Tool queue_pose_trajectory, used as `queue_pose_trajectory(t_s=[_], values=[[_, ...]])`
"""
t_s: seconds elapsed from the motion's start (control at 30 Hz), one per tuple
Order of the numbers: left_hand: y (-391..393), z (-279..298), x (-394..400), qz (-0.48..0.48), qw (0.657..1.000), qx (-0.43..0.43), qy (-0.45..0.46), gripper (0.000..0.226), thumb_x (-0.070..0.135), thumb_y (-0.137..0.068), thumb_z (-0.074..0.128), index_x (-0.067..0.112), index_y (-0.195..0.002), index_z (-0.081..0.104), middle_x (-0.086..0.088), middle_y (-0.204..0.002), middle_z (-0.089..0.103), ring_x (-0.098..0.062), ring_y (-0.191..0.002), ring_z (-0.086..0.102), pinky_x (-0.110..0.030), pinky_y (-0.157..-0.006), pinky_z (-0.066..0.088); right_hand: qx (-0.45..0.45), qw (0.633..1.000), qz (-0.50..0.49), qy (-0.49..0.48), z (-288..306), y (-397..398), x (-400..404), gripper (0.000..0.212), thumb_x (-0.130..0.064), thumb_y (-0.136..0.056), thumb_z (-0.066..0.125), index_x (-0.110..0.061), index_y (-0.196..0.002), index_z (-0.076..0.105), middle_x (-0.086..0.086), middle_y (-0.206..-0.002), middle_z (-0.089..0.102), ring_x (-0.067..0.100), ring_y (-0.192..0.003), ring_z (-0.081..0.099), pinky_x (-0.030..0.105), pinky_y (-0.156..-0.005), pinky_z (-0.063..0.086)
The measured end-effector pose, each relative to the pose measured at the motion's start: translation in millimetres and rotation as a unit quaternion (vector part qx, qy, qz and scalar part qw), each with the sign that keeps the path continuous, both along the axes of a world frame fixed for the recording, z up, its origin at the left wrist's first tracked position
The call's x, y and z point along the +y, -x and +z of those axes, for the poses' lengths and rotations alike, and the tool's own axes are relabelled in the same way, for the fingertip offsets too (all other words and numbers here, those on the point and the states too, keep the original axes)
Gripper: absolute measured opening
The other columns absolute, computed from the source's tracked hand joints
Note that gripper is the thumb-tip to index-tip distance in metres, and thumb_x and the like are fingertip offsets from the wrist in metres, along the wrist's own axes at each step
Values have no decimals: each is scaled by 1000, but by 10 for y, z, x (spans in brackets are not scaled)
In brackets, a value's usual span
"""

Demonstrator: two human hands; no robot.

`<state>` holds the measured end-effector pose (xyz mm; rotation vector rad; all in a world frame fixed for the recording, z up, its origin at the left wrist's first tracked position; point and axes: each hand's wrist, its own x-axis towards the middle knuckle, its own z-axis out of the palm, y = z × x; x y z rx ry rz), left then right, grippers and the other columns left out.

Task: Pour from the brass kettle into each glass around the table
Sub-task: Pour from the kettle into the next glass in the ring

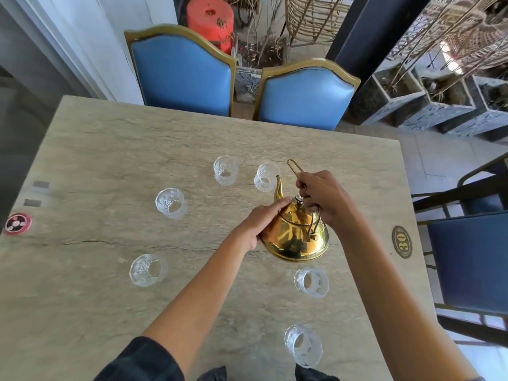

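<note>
A dark plaid sleeve point(143, 358) sits lowest in view, rolled above the bare left forearm. Just right of it a cut-glass tumbler point(303, 345) stands near the table's close edge, clear and ridged. The table point(110, 149) is pale stone, veined and cracked, with an oval number plate point(403, 241) near its right edge and a round red disc point(18, 223) at the left.

The brass kettle point(295, 232) is right of centre, shiny, squat and dome-shaped, tilted with its thin curved spout point(279, 188) aimed at the far-right glass point(266, 177). The left hand point(265, 222) cups the kettle's side, fingers spread flat on the metal. The right hand point(323, 196) is closed around the wire loop handle point(295, 167), near the knobbed lid.

Four more glasses ring the kettle: far-middle point(225, 170), left point(170, 202), near-left point(148, 269) and near-right point(312, 282), which lies partly under the right forearm. Two blue padded chairs point(181, 72) with gold frames stand beyond the table.
</note>
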<state>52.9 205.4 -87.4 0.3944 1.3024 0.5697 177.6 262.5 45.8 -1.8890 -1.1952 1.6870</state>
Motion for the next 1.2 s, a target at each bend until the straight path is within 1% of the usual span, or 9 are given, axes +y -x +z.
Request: queue_pose_trajectory(t_s=[0.17,0.27,0.37,0.47,0.53,0.83,1.0,1.1,1.2], values=[[-16,34,0,5,1000,-4,6,48,66,-96,75,18,-101,78,-3,-92,81,-16,-83,75,-27,-68,57,1,1000,2,-1,-16,-14,-17,29,-16,-102,51,-11,-74,55,-4,-53,38,7,-39,29,21,-37,22],[-21,68,-26,10,1000,5,10,61,69,-93,77,13,-116,81,-10,-109,85,-19,-91,76,-30,-78,59,-5,1000,1,-6,3,-11,-27,28,-13,-101,50,-10,-74,55,-5,-50,39,6,-38,30,20,-35,23],[-23,59,-36,11,1000,13,8,63,71,-91,78,12,-116,80,-10,-109,83,-23,-97,77,-34,-86,60,-6,1000,2,-8,27,-2,-29,27,-13,-101,50,-10,-74,55,-6,-48,39,7,-38,29,20,-35,23],[-27,29,-35,19,1000,14,6,76,73,-87,82,8,-127,82,-16,-122,85,-33,-119,79,-47,-108,62,-6,1000,1,-7,51,-1,-33,27,-13,-100,50,-10,-74,55,-8,-46,40,6,-37,29,20,-35,23],[-33,24,-36,19,1000,9,1,80,74,-85,83,8,-130,81,-17,-125,84,-36,-124,78,-52,-113,60,-6,1000,3,-9,64,-4,-38,26,-12,-100,50,-10,-75,55,-9,-45,40,6,-37,29,20,-35,23],[-35,84,-41,18,1000,17,8,80,75,-84,84,10,-130,81,-15,-126,84,-32,-124,78,-50,-114,60,4,1000,4,-11,140,-12,-34,26,-11,-99,49,-10,-74,55,-8,-46,39,6,-37,29,20,-34,23],[-55,58,-39,8,1000,13,1,89,81,-70,86,13,-126,82,-12,-121,86,-32,-121,80,-52,-114,59,6,1000,5,-10,160,-33,-45,25,-11,-99,49,-10,-74,55,-6,-48,39,6,-37,29,20,-34,23],[-61,59,-38,7,1000,12,-3,103,86,-53,87,14,-126,82,-12,-119,87,-32,-120,80,-53,-115,59,3,1000,7,-9,174,-37,-51,25,-12,-99,50,-11,-75,55,-5,-50,40,6,-38,30,20,-34,24],[-64,65,-45,3,1000,13,-8,105,87,-50,86,14,-126,82,-11,-118,87,-32,-119,81,-53,-114,60,-1,1000,8,-6,195,-40,-52,24,-13,-100,50,-11,-77,56,-3,-54,41,6,-39,30,20,-34,24]])
